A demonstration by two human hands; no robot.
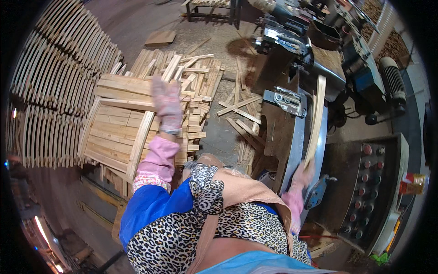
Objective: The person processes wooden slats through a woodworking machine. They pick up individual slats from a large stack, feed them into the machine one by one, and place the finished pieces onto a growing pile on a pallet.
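Observation:
My right hand, in a light glove, grips the near end of a long wooden strip. The strip lies lengthwise along the metal machine bed, its far end close to the machine head. My left hand, gloved and somewhat blurred by motion, is over the right side of a pile of wooden pieces. Its fingers look stretched out, with no piece visible in them. Beside it, on the left, is a stack of flat boards with narrow strips lying across it.
Tall stacks of curved slats stand at the left. Loose offcuts litter the floor between pile and machine. On the right are a control box with several round buttons and a motor. A wooden board lies farther back.

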